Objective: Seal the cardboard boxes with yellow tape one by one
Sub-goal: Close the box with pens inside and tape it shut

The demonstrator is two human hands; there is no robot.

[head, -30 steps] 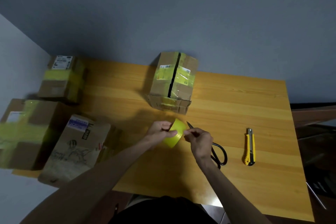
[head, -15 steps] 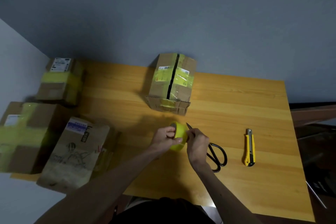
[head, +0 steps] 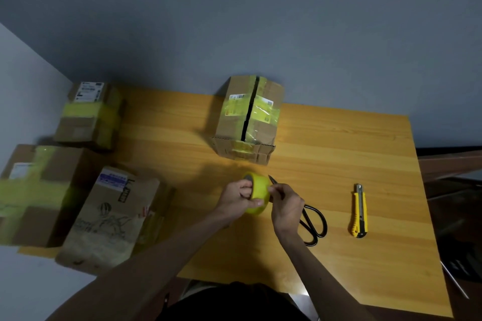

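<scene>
Cardboard boxes [head: 78, 172] fill the left end of the table [head: 339, 154], three of them close together. At the far left a large box [head: 34, 190] carries a cross of yellow tape over its top and a pale label near one corner. Behind it, close to the wall, a small box [head: 88, 114] has a white label on top and a yellow band round its middle. Just right of the large one, at the near edge, sits a printed box [head: 109, 219] with a blue-and-white label and a line drawing on its face. Farther right, well apart from these and toward the back of the table, a fourth box [head: 234, 122] has yellow tape across its top, a dark gap between its two flaps and more tape on its near side. In front of it the left hand [head: 234, 202] grips a roll of yellow tape [head: 259, 187], fingers [head: 246, 185] curled into the core and thumb laid across the outer face. The right hand [head: 287, 203] meets the roll from the other side, fingers curled, thumb and forefinger pinching at its right edge; whether a loose end lies between them cannot be told. Under that hand lie black scissors [head: 317, 224], the blade tip showing beyond the knuckles and the loops out past the wrist. Well to the right a yellow utility knife [head: 359, 212] lies on the wood, pointing away from the person.
</scene>
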